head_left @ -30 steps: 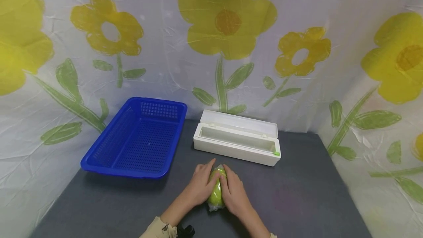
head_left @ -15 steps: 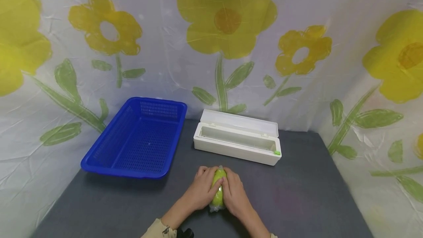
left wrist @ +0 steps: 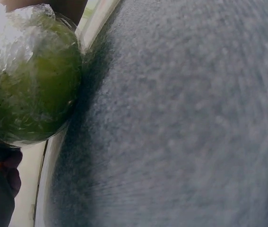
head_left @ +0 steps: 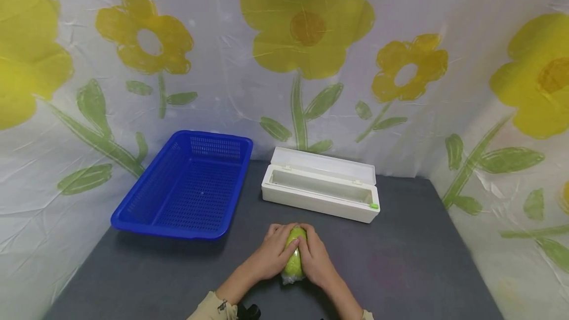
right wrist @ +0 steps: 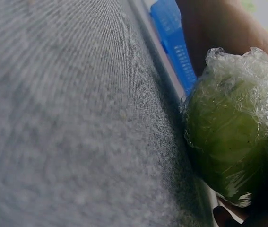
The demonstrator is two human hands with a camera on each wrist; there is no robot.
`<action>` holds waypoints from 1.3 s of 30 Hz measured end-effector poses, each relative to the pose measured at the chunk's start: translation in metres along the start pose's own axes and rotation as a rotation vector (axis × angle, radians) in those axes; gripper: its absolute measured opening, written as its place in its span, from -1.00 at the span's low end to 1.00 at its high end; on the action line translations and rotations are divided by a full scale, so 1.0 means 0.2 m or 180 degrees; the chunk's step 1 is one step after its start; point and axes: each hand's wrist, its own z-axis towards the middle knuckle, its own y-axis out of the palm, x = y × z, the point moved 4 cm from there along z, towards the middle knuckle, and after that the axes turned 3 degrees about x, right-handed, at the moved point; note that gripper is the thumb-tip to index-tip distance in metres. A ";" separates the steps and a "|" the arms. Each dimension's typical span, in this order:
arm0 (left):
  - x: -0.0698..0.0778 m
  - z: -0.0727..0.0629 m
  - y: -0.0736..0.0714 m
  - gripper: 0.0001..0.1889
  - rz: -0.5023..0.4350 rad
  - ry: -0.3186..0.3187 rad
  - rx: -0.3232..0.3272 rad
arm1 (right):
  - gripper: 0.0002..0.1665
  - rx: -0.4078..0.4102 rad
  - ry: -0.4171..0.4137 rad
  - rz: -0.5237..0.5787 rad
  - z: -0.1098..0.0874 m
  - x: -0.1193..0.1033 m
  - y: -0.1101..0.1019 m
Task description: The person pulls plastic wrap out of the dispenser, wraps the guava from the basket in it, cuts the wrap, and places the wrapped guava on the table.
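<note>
An oblong green fruit [head_left: 294,263], its exact kind unclear, is wrapped in clear cling film and lies on the grey table before me. My left hand [head_left: 271,255] grips it from the left and my right hand [head_left: 316,260] from the right. Both thumbs rest on its top, while the fingers wrap round its far end. Seen from the left wrist, the near end of the fruit [left wrist: 34,90] shows crinkled film. In the right wrist view, bunched film covers part of the fruit [right wrist: 237,127]. Its far tip is mostly hidden by fingers.
Behind the hands stands a long white cling film dispenser [head_left: 320,206], lid up, with a green slider [head_left: 374,206] at its right front corner. A blue perforated basket [head_left: 178,233] stands at the back left. A flowered curtain [head_left: 213,63] encloses the table.
Both hands' fingers have closed in over the far end of the fruit, where the film stuck out before. The left fingers have curled down from their raised position. Basket and dispenser stay put.
</note>
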 end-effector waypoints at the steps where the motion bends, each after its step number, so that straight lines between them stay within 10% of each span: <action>1: 0.00 0.00 0.00 -0.41 -0.0030 0.0002 -0.0006 | -0.59 0.0000 0.0052 -0.0035 0.00 -0.01 0.00; 21: -0.01 0.00 0.02 -0.42 -0.0343 -0.0053 -0.0061 | -0.52 0.0112 -0.0104 -0.0199 -0.01 -0.03 0.01; 39: 0.02 0.01 0.03 -0.53 0.0164 0.0259 0.0257 | -0.53 0.0380 -0.0273 -0.0824 -0.04 -0.06 -0.01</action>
